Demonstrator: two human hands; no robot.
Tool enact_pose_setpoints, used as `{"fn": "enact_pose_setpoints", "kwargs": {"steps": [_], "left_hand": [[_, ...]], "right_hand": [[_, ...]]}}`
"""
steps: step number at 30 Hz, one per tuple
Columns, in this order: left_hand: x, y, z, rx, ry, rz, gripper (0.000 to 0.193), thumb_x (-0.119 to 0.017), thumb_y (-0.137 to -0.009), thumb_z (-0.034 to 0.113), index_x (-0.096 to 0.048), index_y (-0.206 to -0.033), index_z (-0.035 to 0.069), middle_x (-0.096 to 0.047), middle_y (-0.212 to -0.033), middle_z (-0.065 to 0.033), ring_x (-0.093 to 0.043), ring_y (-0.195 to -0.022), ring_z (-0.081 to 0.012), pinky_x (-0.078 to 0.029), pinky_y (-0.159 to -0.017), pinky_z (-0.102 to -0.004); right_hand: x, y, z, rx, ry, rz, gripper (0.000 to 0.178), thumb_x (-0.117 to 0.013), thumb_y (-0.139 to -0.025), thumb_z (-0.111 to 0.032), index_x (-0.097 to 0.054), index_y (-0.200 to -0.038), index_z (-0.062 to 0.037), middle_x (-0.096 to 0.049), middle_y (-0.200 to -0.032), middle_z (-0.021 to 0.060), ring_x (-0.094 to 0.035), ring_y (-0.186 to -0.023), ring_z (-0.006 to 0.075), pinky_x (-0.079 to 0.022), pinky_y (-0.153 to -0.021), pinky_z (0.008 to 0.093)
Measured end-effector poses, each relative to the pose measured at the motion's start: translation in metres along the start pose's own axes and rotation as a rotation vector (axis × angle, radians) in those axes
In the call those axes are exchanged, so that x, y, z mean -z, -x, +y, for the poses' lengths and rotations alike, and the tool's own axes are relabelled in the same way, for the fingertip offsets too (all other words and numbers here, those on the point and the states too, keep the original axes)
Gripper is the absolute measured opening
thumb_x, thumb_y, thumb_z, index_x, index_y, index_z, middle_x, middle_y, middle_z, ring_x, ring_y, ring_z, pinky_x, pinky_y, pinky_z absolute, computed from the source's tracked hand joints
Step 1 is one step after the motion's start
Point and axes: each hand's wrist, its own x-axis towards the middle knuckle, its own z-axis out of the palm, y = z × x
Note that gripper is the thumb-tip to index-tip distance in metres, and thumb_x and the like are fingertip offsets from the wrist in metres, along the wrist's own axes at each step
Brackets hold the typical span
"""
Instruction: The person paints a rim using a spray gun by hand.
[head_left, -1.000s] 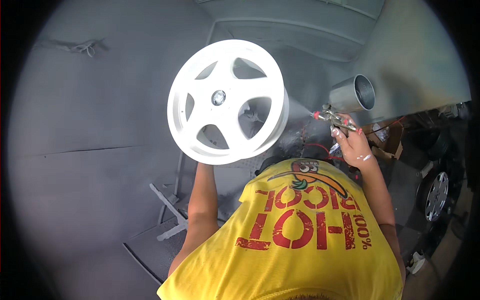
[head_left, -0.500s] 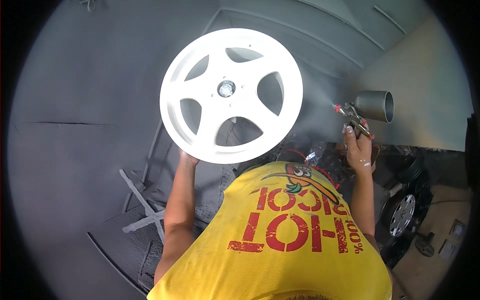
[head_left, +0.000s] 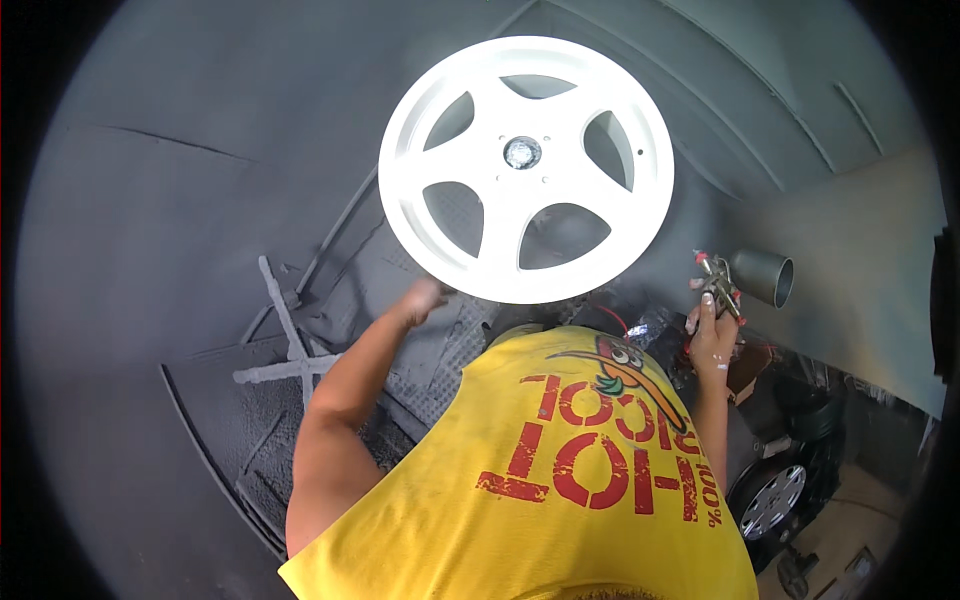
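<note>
A white five-spoke wheel rim (head_left: 505,215) faces up in front of me, with a silvery round piece (head_left: 521,152) at its hub. At its lower left edge is my left hand (head_left: 424,299), blurred by motion, so its finger shape does not show. Over on the right, my right hand (head_left: 711,340) is closed around the grip of a spray gun (head_left: 716,282). The gun's red-tipped nozzle points up and to the left, apart from the rim. A grey metal paint cup (head_left: 762,277) is attached to the gun and leans to the right.
Left of my forearm stands a cross-shaped, grey-coated bar (head_left: 290,330). A tyre with a silver wheel (head_left: 773,502) lies at the lower right, near a cardboard box (head_left: 750,372). Grey walls surround the rim.
The rim has turned clockwise; its small hole moved from the top to the right side. My left hand has moved along the lower edge. Mist earlier visible by the nozzle no longer shows.
</note>
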Motion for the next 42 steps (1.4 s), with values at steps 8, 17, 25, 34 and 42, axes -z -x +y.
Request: {"fn": "enact_pose_setpoints", "kwargs": {"steps": [8,17,25,34,42], "left_hand": [[-0.094,0.211,0.110,-0.076,-1.342,-0.974,0.048,-0.067,-0.085,0.040,-0.067,-0.125,0.014,-0.068,-0.120,-0.0176,-0.063,-0.112,-0.0360,-0.050,-0.093,-0.0449],[-0.112,0.237,0.118,-0.071,-1.496,-0.594,0.045,-0.072,-0.077,0.042,-0.072,-0.107,0.009,-0.072,-0.100,-0.0203,-0.067,-0.097,-0.0419,-0.054,-0.082,-0.0477],[-0.030,0.146,0.051,0.050,-0.633,-0.851,0.045,-0.073,-0.088,0.019,-0.062,-0.127,0.000,-0.072,-0.115,-0.0115,-0.066,-0.107,-0.0199,-0.050,-0.094,-0.0355],[-0.050,0.006,-0.024,-0.221,-0.434,-0.118,0.041,-0.066,-0.085,0.010,-0.062,-0.124,-0.003,-0.069,-0.116,-0.0173,-0.066,-0.103,-0.0275,-0.051,-0.091,-0.0349],[-0.058,-0.013,0.005,-0.015,0.280,0.207,0.039,-0.049,-0.096,0.013,-0.056,-0.129,-0.005,-0.067,-0.118,-0.0174,-0.064,-0.109,-0.0292,-0.052,-0.091,-0.0420]], "right_hand": [[0.009,0.000,0.014,0.003,0.042,-0.088,0.025,-0.047,-0.102,-0.011,-0.053,-0.121,0.0037,-0.066,-0.094,0.0069,-0.048,-0.059,0.0051,-0.042,-0.054,0.0228],[0.016,-0.003,-0.008,0.023,0.102,-0.184,0.023,-0.049,-0.102,-0.012,-0.060,-0.118,0.0005,-0.059,-0.079,0.0021,-0.048,-0.060,0.0070,-0.040,-0.056,0.0246],[0.008,-0.004,-0.100,0.115,0.318,-0.388,0.029,-0.047,-0.099,-0.005,-0.052,-0.126,0.0019,-0.066,-0.097,0.0056,-0.048,-0.060,0.0077,-0.044,-0.058,0.0255],[-0.059,-0.015,-0.172,0.460,0.618,-0.631,0.029,-0.049,-0.098,-0.007,-0.053,-0.125,0.0040,-0.062,-0.106,0.0222,-0.062,-0.080,0.0347,-0.050,-0.074,0.0399],[-0.086,0.006,-0.192,0.334,0.594,-0.922,0.027,-0.052,-0.098,-0.009,-0.057,-0.122,0.0036,-0.054,-0.126,0.0249,-0.061,-0.095,0.0456,-0.050,-0.083,0.0455]]}}
